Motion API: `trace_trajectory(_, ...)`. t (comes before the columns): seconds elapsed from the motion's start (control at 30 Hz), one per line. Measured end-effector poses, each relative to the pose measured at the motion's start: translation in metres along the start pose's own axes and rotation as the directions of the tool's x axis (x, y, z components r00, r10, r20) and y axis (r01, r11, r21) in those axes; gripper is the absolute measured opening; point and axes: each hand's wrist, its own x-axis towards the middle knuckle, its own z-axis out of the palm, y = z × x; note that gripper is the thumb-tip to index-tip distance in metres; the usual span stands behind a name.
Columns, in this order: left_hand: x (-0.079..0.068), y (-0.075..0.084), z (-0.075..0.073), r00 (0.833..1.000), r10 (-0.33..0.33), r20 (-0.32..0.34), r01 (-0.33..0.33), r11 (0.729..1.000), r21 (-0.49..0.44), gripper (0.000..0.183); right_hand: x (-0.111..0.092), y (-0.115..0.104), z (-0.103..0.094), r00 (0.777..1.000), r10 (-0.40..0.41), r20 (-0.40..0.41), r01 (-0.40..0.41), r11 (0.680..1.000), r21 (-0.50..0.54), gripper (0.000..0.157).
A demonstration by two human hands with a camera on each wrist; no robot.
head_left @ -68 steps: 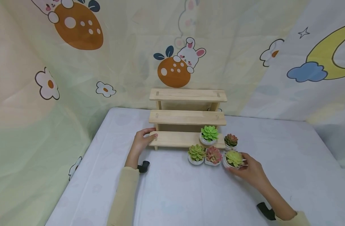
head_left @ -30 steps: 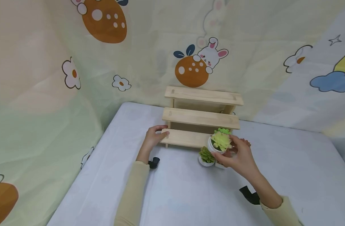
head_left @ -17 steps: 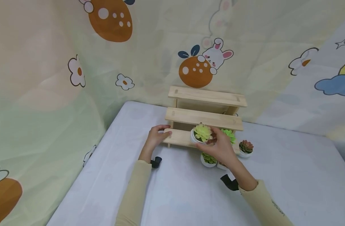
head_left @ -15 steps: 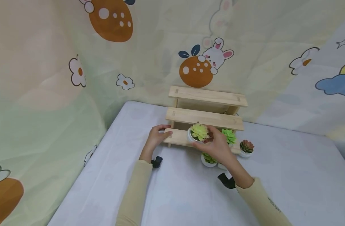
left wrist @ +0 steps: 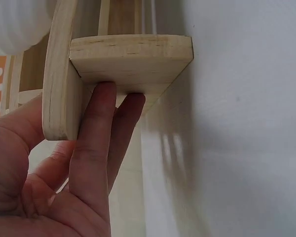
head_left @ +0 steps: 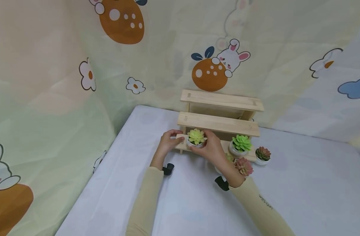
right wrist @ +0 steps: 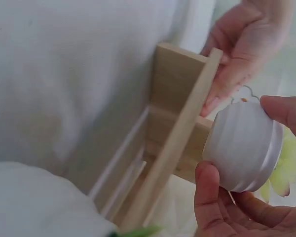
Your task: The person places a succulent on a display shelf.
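Observation:
My left hand (head_left: 167, 144) grips the left end of a three-tier wooden plant stand (head_left: 219, 124). In the left wrist view, its fingers (left wrist: 96, 128) press against the wooden leg (left wrist: 133, 69) under the lowest shelf. My right hand (head_left: 211, 147) holds a yellow-green potted succulent (head_left: 196, 136) by its white pot (right wrist: 241, 148), between thumb and fingers. The pot is upright at the left part of the lowest shelf, close to my left hand; I cannot tell whether it touches the wood. A bright green potted succulent (head_left: 241, 144) stands on that shelf's right end.
A reddish-green succulent (head_left: 263, 154) stands on the white-covered table (head_left: 191, 203), right of the stand. In front are a pink succulent (head_left: 244, 166) and a green succulent (head_left: 229, 157), the latter mostly hidden by my right arm. A printed cloth (head_left: 165, 59) hangs behind.
My right hand has lifted the yellow-green succulent from the table at the right and carried it left over the lowest shelf. My left hand keeps its grip on the stand.

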Motion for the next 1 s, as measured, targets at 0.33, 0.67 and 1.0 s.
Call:
trace_trajectory(0.33, 0.001, 0.001, 0.001, 1.0, 0.002, -0.007, -0.002, 1.0, -0.005, 0.031, 0.003, 0.009, 0.003, 0.997, 0.072, 0.016, -0.072, 0.997, 0.008, 0.06)
trace_trajectory(0.67, 0.002, 0.001, 0.003, 1.0, -0.013, 0.003, 0.013, 1.0, 0.0, 0.031, 0.004, 0.014, 0.003, 0.998, 0.065, 0.026, -0.066, 0.997, 0.025, 0.064)
trace_trajectory(1.0, -0.001, 0.002, 0.002, 1.0, -0.011, -0.001, 0.011, 1.0, 0.026, 0.031, -0.009, 0.011, -0.009, 0.993, 0.093, 0.077, -0.1, 0.99, 0.1, 0.077)
